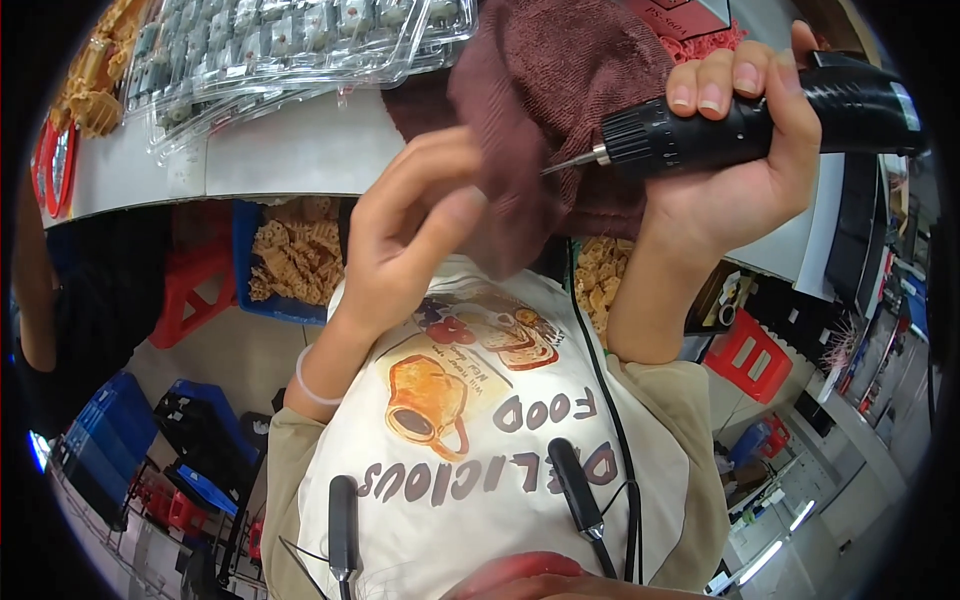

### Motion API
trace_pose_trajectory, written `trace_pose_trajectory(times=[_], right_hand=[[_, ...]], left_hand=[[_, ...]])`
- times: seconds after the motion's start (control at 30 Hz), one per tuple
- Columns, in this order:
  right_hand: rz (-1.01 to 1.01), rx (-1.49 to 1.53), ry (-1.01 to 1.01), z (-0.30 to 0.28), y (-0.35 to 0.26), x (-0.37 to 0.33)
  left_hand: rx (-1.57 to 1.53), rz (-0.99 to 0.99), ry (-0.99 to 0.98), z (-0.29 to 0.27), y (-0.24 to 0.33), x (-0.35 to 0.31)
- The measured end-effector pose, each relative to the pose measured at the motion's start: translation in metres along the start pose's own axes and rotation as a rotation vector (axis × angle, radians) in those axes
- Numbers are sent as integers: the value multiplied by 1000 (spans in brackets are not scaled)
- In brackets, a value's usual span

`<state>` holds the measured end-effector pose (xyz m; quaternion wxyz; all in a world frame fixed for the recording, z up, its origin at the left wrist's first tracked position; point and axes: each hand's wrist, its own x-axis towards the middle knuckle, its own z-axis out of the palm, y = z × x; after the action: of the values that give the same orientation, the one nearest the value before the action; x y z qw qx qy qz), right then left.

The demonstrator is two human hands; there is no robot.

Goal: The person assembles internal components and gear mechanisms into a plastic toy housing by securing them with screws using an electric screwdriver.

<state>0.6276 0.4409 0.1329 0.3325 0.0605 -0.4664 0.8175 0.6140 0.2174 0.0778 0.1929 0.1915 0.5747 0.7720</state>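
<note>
My right hand [735, 150] is wrapped round a black electric screwdriver [690, 138], held nearly level. Its thin metal bit points left at a dark brown towel [570, 110] and reaches its folds; whether they touch I cannot tell. The towel is bunched at the front edge of the bench, and its left part is smeared by motion. My left hand [405, 235] is at the towel's left side, thumb and fingers bent toward it. Its fingertips are blurred, so whether they grip the cloth does not show.
Clear plastic trays of small grey parts [290, 45] stand on the white bench [270, 150] at the far left, beside tan plastic pieces [100, 75]. Below the bench edge is a blue bin [245, 265] of tan pieces. A black cable [600, 380] hangs down over my apron.
</note>
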Motion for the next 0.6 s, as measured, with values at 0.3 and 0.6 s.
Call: trace_pose_trajectory(times=[0.3, 0.6], right_hand=[[-41, -45, 51, 17, 15, -13], [-132, -46, 81, 5, -7, 1]], left_hand=[[598, 411, 28, 21, -13, 27], [381, 263, 53, 5, -29, 28]])
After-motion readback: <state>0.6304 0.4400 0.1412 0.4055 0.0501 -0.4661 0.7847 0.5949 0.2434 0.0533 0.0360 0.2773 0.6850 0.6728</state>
